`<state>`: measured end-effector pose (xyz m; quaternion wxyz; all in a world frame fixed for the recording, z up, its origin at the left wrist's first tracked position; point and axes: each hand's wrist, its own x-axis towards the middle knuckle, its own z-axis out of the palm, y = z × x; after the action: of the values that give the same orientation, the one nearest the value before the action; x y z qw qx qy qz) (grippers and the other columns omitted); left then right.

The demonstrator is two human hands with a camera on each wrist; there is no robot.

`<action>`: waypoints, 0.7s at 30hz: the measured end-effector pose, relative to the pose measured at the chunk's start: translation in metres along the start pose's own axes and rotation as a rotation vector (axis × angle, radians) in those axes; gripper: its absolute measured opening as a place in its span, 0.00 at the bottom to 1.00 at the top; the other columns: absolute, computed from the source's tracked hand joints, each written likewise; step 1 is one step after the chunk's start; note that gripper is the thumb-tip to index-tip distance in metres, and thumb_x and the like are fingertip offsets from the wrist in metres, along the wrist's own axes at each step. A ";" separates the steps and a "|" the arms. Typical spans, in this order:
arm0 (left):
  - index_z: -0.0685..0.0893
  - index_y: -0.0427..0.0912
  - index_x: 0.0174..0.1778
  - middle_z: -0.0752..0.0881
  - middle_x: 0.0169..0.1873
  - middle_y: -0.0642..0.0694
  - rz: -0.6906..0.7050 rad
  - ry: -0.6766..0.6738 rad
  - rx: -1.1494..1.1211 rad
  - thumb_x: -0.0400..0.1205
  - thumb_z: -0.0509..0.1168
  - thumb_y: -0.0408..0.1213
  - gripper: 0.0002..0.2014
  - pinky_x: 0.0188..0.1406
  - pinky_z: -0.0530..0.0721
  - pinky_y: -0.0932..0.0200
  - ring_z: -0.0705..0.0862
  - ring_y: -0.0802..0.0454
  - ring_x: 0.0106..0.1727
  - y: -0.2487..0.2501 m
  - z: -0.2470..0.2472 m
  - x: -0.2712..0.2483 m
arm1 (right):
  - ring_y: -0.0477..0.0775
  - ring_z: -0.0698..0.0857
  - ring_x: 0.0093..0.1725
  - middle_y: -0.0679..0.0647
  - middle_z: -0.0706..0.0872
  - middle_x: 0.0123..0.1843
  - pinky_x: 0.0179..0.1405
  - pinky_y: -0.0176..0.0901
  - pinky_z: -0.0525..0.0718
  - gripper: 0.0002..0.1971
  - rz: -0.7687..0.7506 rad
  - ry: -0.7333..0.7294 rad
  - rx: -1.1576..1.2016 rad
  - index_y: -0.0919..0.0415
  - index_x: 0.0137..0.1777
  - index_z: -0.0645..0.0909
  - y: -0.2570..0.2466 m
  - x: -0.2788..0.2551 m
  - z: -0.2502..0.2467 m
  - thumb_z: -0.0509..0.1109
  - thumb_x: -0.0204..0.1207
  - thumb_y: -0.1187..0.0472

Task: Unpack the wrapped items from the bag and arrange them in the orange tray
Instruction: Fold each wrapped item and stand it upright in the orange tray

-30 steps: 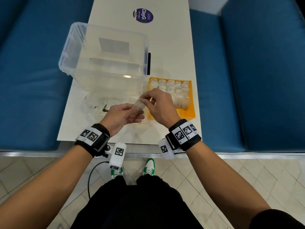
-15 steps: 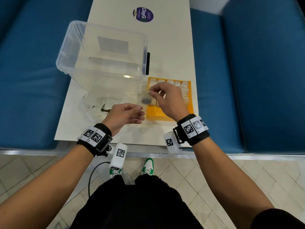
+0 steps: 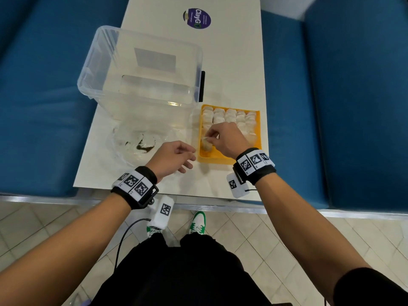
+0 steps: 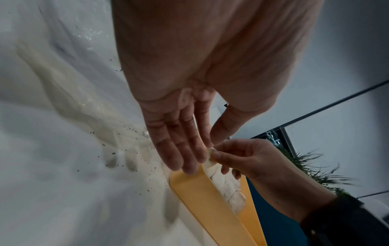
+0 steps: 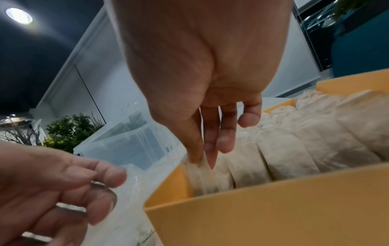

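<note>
At the near left corner of the orange tray (image 3: 229,161), the right hand (image 3: 227,140) has its grip clamped on the top twist of a wrapped item (image 3: 206,145), thumb and forefinger pinching the paper while the other fingers hang loose. In the right wrist view the item's lower end already sits down inside the tray, just beside the nearest of the other wrapped items (image 5: 294,149) that fill the far rows. To finish this step well, I would keep the pinch high on the twist, lower the item until its base rests on the tray floor, press it snug against its neighbour so it stands upright, and only then let go; releasing too soon would likely let it tip into the bare near strip.

The left hand (image 3: 174,156) hovers over the table (image 3: 231,62) just left of the tray, fingers apart and relaxed, holding nothing. Beyond it lies the clear bag (image 3: 141,142), flattened, with dark crumbs inside; whether any items are left in it I cannot tell. A clear plastic bin (image 3: 141,71) stands at the far left.
</note>
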<state>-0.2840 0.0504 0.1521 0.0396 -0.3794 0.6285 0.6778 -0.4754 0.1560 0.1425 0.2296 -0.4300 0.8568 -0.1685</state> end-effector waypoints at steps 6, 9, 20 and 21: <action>0.89 0.41 0.58 0.95 0.47 0.44 -0.008 -0.015 0.055 0.87 0.68 0.31 0.07 0.42 0.88 0.52 0.93 0.47 0.43 0.002 -0.004 0.001 | 0.57 0.83 0.51 0.52 0.87 0.48 0.53 0.56 0.84 0.04 0.012 0.105 -0.165 0.51 0.48 0.91 -0.006 0.015 0.007 0.76 0.78 0.55; 0.89 0.40 0.58 0.95 0.47 0.42 -0.001 -0.014 0.061 0.87 0.67 0.30 0.07 0.34 0.87 0.54 0.93 0.46 0.41 0.004 -0.008 -0.001 | 0.57 0.84 0.50 0.52 0.87 0.48 0.53 0.57 0.84 0.05 0.032 0.146 -0.214 0.52 0.49 0.91 -0.006 0.017 0.007 0.75 0.78 0.56; 0.91 0.46 0.54 0.94 0.42 0.48 0.050 0.112 0.103 0.88 0.68 0.36 0.06 0.26 0.76 0.58 0.89 0.51 0.34 0.002 -0.035 -0.004 | 0.55 0.84 0.46 0.49 0.88 0.44 0.52 0.57 0.85 0.03 0.056 0.227 -0.134 0.53 0.48 0.88 -0.005 0.012 0.006 0.73 0.78 0.58; 0.91 0.46 0.54 0.94 0.42 0.48 0.054 0.120 0.109 0.88 0.68 0.36 0.06 0.27 0.77 0.58 0.89 0.52 0.35 0.001 -0.037 -0.005 | 0.55 0.84 0.46 0.49 0.88 0.44 0.51 0.58 0.85 0.03 0.051 0.246 -0.113 0.53 0.48 0.88 -0.005 0.011 0.007 0.73 0.78 0.58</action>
<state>-0.2640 0.0192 0.1587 0.0042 -0.3996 0.6758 0.6193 -0.4739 0.1437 0.1368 0.1028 -0.3962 0.8973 -0.1655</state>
